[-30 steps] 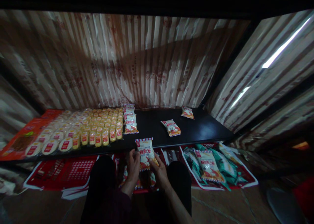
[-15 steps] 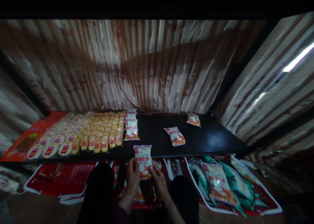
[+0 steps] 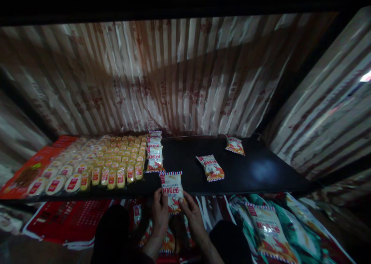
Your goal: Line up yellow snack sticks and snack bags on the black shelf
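Between my two hands is a white and orange snack bag with red lettering and striped ends, held upright at the shelf's front edge. My left hand grips its left side, and my right hand grips the lower right side. Just behind it, a row of matching snack bags runs back along the black shelf. Two more of these bags lie apart on the shelf: one bag right of centre, another bag farther back. Below my hands, more such bags are partly hidden.
Rows of yellow wrapped cakes and round white packs fill the shelf's left, beside an orange package. Underneath are a red basket at left and green bags at right. Striped sheeting hangs behind.
The view has shifted slightly, so the shelf sits a little lower. Both hands still hold the snack bag, which is now nearer the front of the bag row.
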`<state>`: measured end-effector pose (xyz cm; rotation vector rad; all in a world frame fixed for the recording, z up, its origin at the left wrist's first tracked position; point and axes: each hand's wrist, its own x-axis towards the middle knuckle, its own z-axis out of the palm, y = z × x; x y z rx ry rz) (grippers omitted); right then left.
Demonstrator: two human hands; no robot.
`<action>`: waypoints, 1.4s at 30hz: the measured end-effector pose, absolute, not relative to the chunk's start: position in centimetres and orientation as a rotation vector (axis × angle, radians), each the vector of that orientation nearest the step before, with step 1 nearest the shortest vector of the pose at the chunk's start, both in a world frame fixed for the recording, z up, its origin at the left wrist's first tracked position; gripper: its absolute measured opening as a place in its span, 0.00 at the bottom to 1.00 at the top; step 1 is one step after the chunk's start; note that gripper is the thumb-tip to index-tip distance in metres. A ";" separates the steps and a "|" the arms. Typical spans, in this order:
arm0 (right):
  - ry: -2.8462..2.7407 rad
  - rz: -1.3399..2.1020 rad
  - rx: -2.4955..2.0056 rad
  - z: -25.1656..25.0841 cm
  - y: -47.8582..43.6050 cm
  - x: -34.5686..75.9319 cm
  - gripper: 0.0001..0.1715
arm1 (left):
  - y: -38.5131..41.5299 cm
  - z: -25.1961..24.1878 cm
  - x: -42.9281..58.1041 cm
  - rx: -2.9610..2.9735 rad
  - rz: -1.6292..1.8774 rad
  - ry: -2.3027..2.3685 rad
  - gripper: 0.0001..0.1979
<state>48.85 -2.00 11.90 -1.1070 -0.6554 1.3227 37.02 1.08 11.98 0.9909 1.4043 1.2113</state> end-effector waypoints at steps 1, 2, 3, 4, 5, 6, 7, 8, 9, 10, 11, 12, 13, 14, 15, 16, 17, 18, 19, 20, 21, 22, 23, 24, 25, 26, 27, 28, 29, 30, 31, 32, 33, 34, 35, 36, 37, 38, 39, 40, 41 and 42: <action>-0.663 1.299 -1.115 12.1 -2.0 48.8 0.33 | 1.1 12.2 37.0 0.990 1.223 1.419 0.23; -0.674 1.272 -1.125 12.5 -2.1 48.7 0.33 | 1.2 12.4 36.9 0.994 1.237 1.435 0.23; -0.692 1.251 -1.134 12.9 -2.1 48.4 0.33 | 1.3 12.6 36.8 1.002 1.253 1.449 0.23; -0.710 1.232 -1.144 13.4 -2.1 48.1 0.33 | 1.4 12.9 36.6 1.018 1.269 1.462 0.22; -0.727 1.213 -1.158 13.9 -2.0 47.8 0.33 | 1.6 13.2 36.3 1.037 1.286 1.476 0.21; -0.741 1.195 -1.176 14.4 -2.0 47.4 0.34 | 1.7 13.5 36.1 1.062 1.306 1.490 0.20; -0.753 1.175 -1.197 14.8 -1.9 47.0 0.34 | 1.9 13.8 35.8 1.088 1.325 1.510 0.20; -0.761 1.151 -1.222 15.2 -1.8 46.6 0.35 | 2.0 14.0 35.6 1.114 1.341 1.530 0.19; -0.771 1.127 -1.248 15.4 -1.8 46.2 0.35 | 2.0 14.2 35.4 1.139 1.349 1.544 0.18; -0.783 1.099 -1.270 15.5 -1.7 45.9 0.35 | 2.0 14.4 35.2 1.162 1.348 1.549 0.18; -0.803 1.070 -1.284 15.4 -1.7 45.6 0.35 | 1.9 14.6 35.0 1.179 1.338 1.546 0.18; -0.830 1.036 -1.291 15.3 -1.7 45.3 0.35 | 1.8 14.8 35.0 1.186 1.320 1.538 0.18; -0.863 0.996 -1.295 15.1 -1.7 45.1 0.34 | 1.6 14.9 34.9 1.173 1.293 1.528 0.18; -0.902 0.953 -1.299 14.8 -1.8 45.0 0.33 | 1.3 15.1 34.9 1.145 1.264 1.510 0.19; -0.945 0.910 -1.302 14.5 -1.9 44.8 0.32 | 1.1 15.2 34.9 1.105 1.233 1.484 0.20; -0.988 0.868 -1.304 14.3 -2.1 44.7 0.30 | 0.8 15.3 34.9 1.059 1.206 1.453 0.21; -1.032 0.836 -1.301 14.1 -2.3 44.6 0.29 | 0.6 15.3 34.9 1.015 1.182 1.419 0.22; -1.072 0.816 -1.293 13.9 -2.4 44.5 0.27 | 0.5 15.3 34.9 0.975 1.162 1.387 0.24; -1.104 0.805 -1.281 13.8 -2.5 44.3 0.26 | 0.4 15.3 34.9 0.945 1.146 1.356 0.25; -1.130 0.802 -1.269 13.7 -2.6 44.2 0.24 | 0.4 15.2 34.9 0.919 1.140 1.330 0.26; -1.154 0.802 -1.260 13.6 -2.7 44.1 0.23 | 0.5 15.1 34.9 0.892 1.145 1.306 0.28; -1.175 0.806 -1.256 13.5 -2.7 44.0 0.22 | 0.6 15.1 34.9 0.860 1.163 1.277 0.29; -1.193 0.808 -1.256 13.4 -2.7 44.0 0.22 | 0.7 15.0 34.9 0.819 1.189 1.242 0.30; -1.202 0.804 -1.260 13.4 -2.6 44.0 0.22 | 0.8 14.9 35.0 0.767 1.222 1.202 0.30; -1.204 0.796 -1.268 13.3 -2.5 44.1 0.22 | 0.9 14.9 35.1 0.704 1.256 1.164 0.30; -1.196 0.782 -1.282 13.2 -2.4 44.2 0.23 | 1.0 14.9 35.2 0.633 1.281 1.129 0.31; -1.177 0.762 -1.302 13.1 -2.3 44.4 0.23 | 1.0 14.9 35.3 0.563 1.295 1.099 0.31; -1.153 0.743 -1.325 13.0 -2.2 44.6 0.24 | 1.1 15.0 35.5 0.498 1.303 1.077 0.31; -1.132 0.735 -1.346 13.0 -2.1 44.8 0.25 | 1.2 15.0 35.6 0.442 1.304 1.060 0.30; -1.117 0.745 -1.360 13.0 -2.0 45.1 0.26 | 1.2 15.1 35.7 0.396 1.295 1.043 0.30; -1.109 0.771 -1.364 13.1 -1.9 45.3 0.26 | 1.3 15.2 35.7 0.359 1.279 1.024 0.29; -1.106 0.808 -1.359 13.1 -1.8 45.5 0.27 | 1.4 15.3 35.7 0.330 1.261 1.002 0.28; -1.108 0.846 -1.348 13.2 -1.7 45.6 0.28 | 1.4 15.4 35.7 0.308 1.247 0.982 0.27; -1.111 0.873 -1.337 13.2 -1.6 45.7 0.28 | 1.5 15.4 35.7 0.290 1.238 0.966 0.26; -1.113 0.882 -1.332 13.1 -1.4 45.8 0.28 | 1.5 15.5 35.6 0.272 1.235 0.959 0.26; -1.114 0.878 -1.334 13.1 -1.3 45.8 0.29 | 1.6 15.5 35.6 0.256 1.235 0.958 0.25; -1.117 0.868 -1.337 13.0 -1.2 45.8 0.29 | 1.6 15.5 35.5 0.241 1.235 0.959 0.24; -1.124 0.858 -1.341 12.9 -1.1 45.7 0.29 | 1.7 15.5 35.5 0.229 1.230 0.961 0.23; -1.136 0.852 -1.343 12.8 -1.0 45.7 0.29 | 1.7 15.5 35.5 0.222 1.223 0.962 0.23; -1.153 0.848 -1.346 12.7 -0.9 45.7 0.29 | 1.8 15.4 35.4 0.221 1.218 0.961 0.22; -1.175 0.840 -1.352 12.6 -0.9 45.7 0.29 | 1.8 15.3 35.4 0.229 1.219 0.960 0.22; -1.197 0.819 -1.363 12.5 -0.9 45.7 0.28 | 1.8 15.2 35.4 0.243 1.227 0.965 0.22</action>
